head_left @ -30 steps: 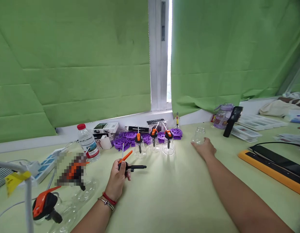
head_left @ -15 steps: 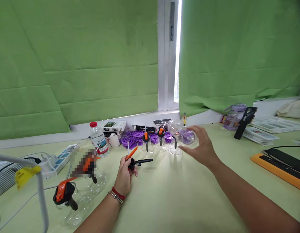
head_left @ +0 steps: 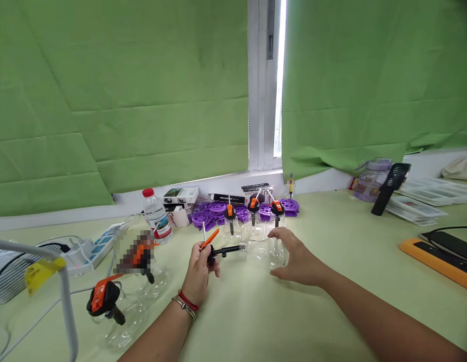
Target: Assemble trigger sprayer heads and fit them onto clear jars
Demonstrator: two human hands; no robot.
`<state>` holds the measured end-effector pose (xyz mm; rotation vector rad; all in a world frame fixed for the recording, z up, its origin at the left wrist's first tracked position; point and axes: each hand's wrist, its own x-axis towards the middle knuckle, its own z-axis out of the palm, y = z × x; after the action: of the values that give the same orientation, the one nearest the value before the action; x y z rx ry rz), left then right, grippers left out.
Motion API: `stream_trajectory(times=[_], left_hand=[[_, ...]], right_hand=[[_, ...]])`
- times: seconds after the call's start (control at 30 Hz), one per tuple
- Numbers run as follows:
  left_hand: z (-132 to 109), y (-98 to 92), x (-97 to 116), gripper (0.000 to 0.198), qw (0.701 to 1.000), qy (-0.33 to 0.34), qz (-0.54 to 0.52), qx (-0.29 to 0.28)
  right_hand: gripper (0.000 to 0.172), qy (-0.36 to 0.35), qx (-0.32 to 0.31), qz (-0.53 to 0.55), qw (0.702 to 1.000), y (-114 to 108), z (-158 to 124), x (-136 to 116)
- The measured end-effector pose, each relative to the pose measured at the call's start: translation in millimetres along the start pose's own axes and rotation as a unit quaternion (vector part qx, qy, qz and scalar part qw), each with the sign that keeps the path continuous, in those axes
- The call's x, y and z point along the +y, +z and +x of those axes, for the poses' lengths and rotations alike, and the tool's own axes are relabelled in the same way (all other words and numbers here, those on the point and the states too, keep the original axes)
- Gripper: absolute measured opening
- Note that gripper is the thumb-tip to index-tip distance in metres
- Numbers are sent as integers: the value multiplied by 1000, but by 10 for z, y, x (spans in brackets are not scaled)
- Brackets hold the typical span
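Note:
My left hand [head_left: 198, 276] is closed around a black and orange sprayer head [head_left: 211, 255], its orange lever pointing up and its black tube pointing right. In my right hand [head_left: 299, 259] is a clear plastic bottle [head_left: 258, 250], lying sideways with its neck toward the left. The tube's tip meets the bottle's neck, seemingly just inside it. Behind them stand assembled spray bottles with black and orange heads: a left one [head_left: 230, 213], a middle one [head_left: 253, 205] and a right one [head_left: 277, 207].
Purple plastic parts [head_left: 203, 219] lie along the back wall with small boxes [head_left: 180, 195]. A red-capped water bottle [head_left: 157, 221] stands left of them. More spray bottles [head_left: 105, 299] are at front left, near a power strip [head_left: 101, 246]. At right are a black brush-like object [head_left: 390, 188] and an orange-edged item [head_left: 425, 256].
My right hand has brought the clear bottle down and left, so its neck now meets the sprayer tube. My left hand still holds the sprayer head, and the view has shifted slightly.

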<state>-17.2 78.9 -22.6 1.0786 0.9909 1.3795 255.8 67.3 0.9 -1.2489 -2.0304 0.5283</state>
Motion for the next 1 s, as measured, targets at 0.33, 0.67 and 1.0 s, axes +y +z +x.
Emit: stream_trajectory(times=[0.33,0.67,1.0], left_hand=[[-99,108,53,31,998,-48,24,-45],[-189,208,79,35,986,-102,37,-130],[-180,164,58,43,967,-151,66,-194]], right_hand=[[66,-36,-29,21,999,145,-58,-26],[67,-76,-30,25,996,189,-60,-82],[67,-152,-11,8,988,186,-75,-64]])
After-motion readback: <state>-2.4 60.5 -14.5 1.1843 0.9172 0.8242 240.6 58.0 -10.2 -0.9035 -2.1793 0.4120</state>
